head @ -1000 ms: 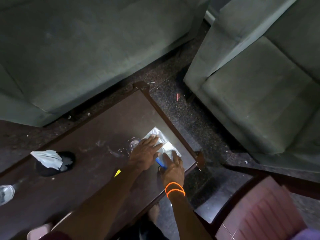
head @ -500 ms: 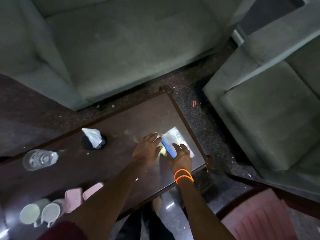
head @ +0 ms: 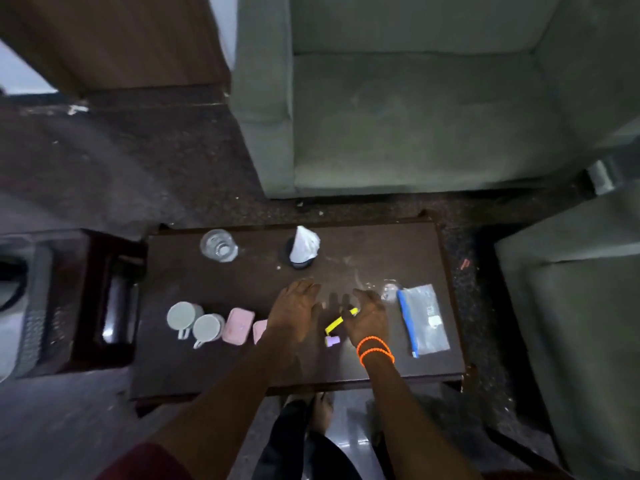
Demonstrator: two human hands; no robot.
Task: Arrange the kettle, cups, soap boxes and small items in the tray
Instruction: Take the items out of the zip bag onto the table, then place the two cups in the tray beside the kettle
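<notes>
Left hand [head: 292, 315]: fingers spread and straight, palm down over the worktop [head: 242, 368], holding nothing.
Right hand [head: 367, 318]: fingers curled, pinching the far end of a yellow stick [head: 337, 322].
Purple piece [head: 332, 341]: on the worktop just near of the yellow stick.
Soap boxes [head: 237, 325]: two pink, left of the left hand, one partly hidden by it.
Cups [head: 195, 322]: two, left of the soap boxes.
Blue toothbrush [head: 408, 322]: right, beside a clear packet [head: 427, 318].
Glass [head: 219, 245]: far left.
</notes>
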